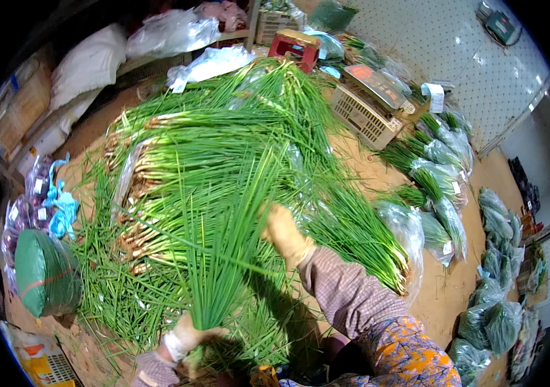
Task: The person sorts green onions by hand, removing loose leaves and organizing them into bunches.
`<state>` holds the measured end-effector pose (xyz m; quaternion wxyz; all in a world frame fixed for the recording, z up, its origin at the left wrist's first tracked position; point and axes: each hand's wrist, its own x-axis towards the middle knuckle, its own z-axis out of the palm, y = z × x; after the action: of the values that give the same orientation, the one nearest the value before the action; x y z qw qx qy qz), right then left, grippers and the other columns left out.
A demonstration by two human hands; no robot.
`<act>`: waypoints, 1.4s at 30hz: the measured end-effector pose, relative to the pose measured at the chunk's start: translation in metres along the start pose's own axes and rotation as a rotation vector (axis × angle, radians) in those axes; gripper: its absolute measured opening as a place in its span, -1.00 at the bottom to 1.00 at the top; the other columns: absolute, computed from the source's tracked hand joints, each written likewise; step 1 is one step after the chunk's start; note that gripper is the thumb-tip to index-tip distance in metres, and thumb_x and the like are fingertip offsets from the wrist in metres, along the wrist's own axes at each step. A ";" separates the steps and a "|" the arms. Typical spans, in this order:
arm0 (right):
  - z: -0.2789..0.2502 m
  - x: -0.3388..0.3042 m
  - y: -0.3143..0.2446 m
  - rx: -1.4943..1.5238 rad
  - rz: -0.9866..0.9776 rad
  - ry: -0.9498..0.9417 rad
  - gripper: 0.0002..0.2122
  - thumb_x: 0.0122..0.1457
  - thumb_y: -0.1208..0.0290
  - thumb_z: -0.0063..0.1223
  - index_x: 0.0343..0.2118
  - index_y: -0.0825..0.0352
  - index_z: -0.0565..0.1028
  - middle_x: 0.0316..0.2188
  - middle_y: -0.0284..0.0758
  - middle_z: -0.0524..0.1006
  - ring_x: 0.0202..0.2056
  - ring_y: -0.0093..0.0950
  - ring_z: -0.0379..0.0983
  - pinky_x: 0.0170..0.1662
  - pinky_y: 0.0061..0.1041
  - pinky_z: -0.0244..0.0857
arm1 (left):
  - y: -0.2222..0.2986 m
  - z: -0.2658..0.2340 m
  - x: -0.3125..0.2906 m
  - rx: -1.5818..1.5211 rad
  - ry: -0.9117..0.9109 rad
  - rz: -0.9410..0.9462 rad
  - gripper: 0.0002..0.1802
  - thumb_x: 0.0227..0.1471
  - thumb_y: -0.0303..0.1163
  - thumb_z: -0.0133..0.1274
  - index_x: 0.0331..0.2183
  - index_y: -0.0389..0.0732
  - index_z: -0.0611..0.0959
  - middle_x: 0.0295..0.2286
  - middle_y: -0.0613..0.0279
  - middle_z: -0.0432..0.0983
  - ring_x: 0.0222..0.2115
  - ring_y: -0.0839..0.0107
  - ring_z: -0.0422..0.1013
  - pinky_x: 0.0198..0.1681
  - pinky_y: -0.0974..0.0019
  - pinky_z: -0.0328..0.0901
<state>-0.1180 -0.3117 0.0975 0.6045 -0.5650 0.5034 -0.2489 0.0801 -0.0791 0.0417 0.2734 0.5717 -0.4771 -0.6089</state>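
Hands (188, 332) (286, 236) sit apart, left clasping slender, fanned scallions (219, 271).

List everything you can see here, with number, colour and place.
Held green-onion bunch: one, green, lower centre
Green-onion pile: one, green with pale ends, centre
Bagged greens: several, green, right of the pile
Dark bags: several, dark green, lower right
Crate: one, beige, upper right of the pile
Scale-like device: one, grey, on the crate
Stool: one, red, beyond the pile
Wrapped bundle: one, green, left
Purple packages: several, purple, far left
Blue plastic: one, light blue, beside the purple packages
White sheeting: several pieces, white, upper left
Left hand: one, purplish-checked sleeve, gripping the bunch
Right hand: one, purplish-checked sleeve, beside the bunch's leaves
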 end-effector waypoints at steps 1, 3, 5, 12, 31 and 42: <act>-0.029 0.009 0.003 0.228 -0.100 0.011 -0.74 0.16 0.31 -0.20 -0.28 0.45 0.40 -0.52 -0.32 0.49 -0.53 -0.53 0.43 -0.50 -0.60 0.31 | 0.040 0.010 -0.003 0.285 0.003 -0.026 -0.73 -0.15 -0.51 0.12 -0.35 -0.38 0.44 -0.48 0.03 0.51 -0.51 0.34 0.47 -0.40 0.36 0.40; -0.071 0.031 0.037 0.270 -0.293 -0.193 -0.59 0.09 0.19 -0.11 -0.14 0.47 0.32 -0.28 -0.16 0.43 -0.36 -0.41 0.42 -0.30 -0.48 0.32 | 0.033 -0.002 -0.009 -0.183 0.121 -0.090 -0.71 -0.19 -0.54 0.12 -0.35 -0.38 0.44 -0.52 0.08 0.49 -0.55 0.35 0.45 -0.48 0.37 0.38; -0.073 0.002 0.050 -0.327 -0.441 -0.378 -0.34 -0.02 0.10 0.03 0.03 0.50 0.16 -0.05 0.03 0.28 -0.13 -0.24 0.34 -0.05 -0.37 0.23 | 0.064 -0.006 -0.012 -0.309 0.330 0.039 -0.71 -0.20 -0.55 0.08 -0.33 -0.38 0.42 -0.55 0.15 0.45 -0.57 0.36 0.41 -0.50 0.35 0.33; -0.054 -0.070 0.009 -0.377 -0.426 -0.559 -0.01 -0.18 0.18 0.17 0.14 0.44 -0.33 -0.19 0.13 0.34 -0.20 -0.11 0.38 -0.16 -0.35 0.31 | 0.161 0.070 0.112 -0.797 0.363 0.473 -0.52 -0.05 -0.32 0.05 -0.10 -0.33 0.36 -0.28 0.11 0.45 -0.23 0.36 0.39 -0.06 0.33 0.27; -0.384 -0.107 0.230 -1.135 0.419 0.462 -0.14 -0.14 0.12 0.18 0.14 0.38 -0.07 0.03 0.00 0.18 0.07 -0.09 0.08 0.04 -0.17 0.06 | 0.094 -0.059 0.104 -0.466 0.708 0.259 -0.60 -0.04 -0.42 0.04 -0.12 -0.31 0.41 -0.36 0.29 0.43 -0.35 0.50 0.38 -0.28 0.55 0.27; -0.235 -0.045 0.152 -1.268 -0.550 0.075 -0.30 -0.20 0.45 0.14 0.07 0.43 0.11 0.01 -0.05 0.19 0.04 -0.01 0.06 0.08 -0.20 0.00 | -0.078 -0.089 0.005 0.839 0.801 -0.451 -0.55 -0.16 -0.35 -0.03 -0.12 -0.21 0.45 -0.15 -0.07 0.36 -0.15 0.05 0.31 -0.07 0.20 0.20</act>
<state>-0.3847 -0.3382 0.0042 0.0543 -0.9074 0.4108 -0.0701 0.1805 -0.0762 -0.0202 0.0477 0.9012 -0.4036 -0.1505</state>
